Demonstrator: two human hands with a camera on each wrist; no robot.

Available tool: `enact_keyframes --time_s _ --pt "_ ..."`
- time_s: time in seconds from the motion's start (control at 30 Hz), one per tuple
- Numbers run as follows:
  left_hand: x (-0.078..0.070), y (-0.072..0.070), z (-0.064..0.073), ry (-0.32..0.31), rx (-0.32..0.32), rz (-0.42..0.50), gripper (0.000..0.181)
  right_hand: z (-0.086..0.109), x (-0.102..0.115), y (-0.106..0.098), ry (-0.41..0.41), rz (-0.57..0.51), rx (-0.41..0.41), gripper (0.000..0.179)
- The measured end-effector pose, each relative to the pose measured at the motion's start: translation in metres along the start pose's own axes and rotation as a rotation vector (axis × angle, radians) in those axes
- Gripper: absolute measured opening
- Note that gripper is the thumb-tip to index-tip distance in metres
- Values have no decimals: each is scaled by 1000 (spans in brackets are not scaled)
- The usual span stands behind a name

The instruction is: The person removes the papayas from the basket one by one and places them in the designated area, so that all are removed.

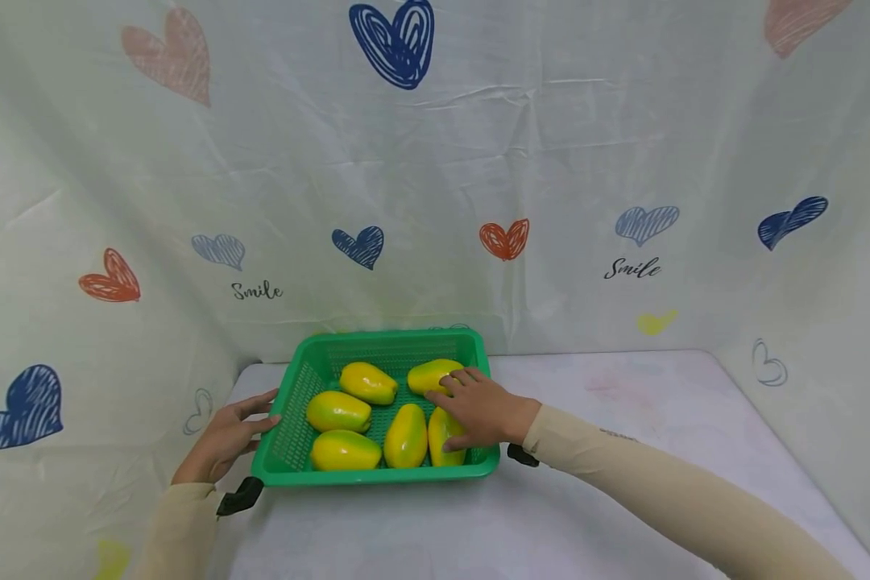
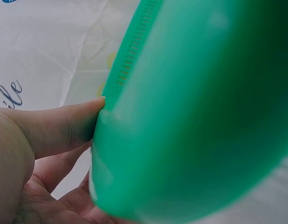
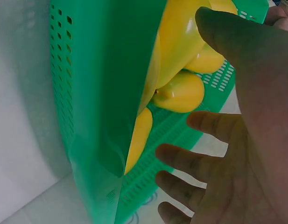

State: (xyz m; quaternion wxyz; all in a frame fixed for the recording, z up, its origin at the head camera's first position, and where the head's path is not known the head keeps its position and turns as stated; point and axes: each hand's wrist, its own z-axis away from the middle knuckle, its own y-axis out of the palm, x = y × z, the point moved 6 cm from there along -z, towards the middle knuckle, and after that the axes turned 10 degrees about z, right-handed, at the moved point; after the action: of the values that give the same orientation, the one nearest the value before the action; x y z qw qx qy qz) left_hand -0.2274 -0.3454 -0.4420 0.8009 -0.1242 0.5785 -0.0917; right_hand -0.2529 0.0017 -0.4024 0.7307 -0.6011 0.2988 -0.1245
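A green plastic basket [image 1: 370,477] holds several yellow mango-like fruits [image 1: 344,451] with a greenish tinge. At the basket's left side, my left hand [image 1: 228,435] holds the rim. In the left wrist view its thumb [image 2: 69,123] lies against the green edge, with the other fingers lower down, partly hidden behind the basket. My right hand [image 1: 482,409] is spread over the two fruits at the basket's right side, partly covering them. The right wrist view shows the fingers [image 3: 186,161] apart and nothing gripped between them and the thumb.
The basket stands on a pale table [image 1: 587,515] near its back edge. Behind and beside it hangs a white cloth [image 1: 435,177] printed with hearts and the word Smile. Long beige sleeves [image 1: 645,467] cover the forearms, and a dark strap piece [image 1: 239,497] sits at the left wrist.
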Motion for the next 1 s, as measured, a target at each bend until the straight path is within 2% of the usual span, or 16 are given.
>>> enact_keyframes --time_s 0.4,0.67,1.0 --pt "0 1 0 -5 -16 6 65 -8 6 4 19 34 117 79" --pt "1 1 0 -8 -21 12 64 -13 8 14 41 29 187 78" --pt "0 0 0 -5 -22 24 65 -15 9 13 47 29 269 79"
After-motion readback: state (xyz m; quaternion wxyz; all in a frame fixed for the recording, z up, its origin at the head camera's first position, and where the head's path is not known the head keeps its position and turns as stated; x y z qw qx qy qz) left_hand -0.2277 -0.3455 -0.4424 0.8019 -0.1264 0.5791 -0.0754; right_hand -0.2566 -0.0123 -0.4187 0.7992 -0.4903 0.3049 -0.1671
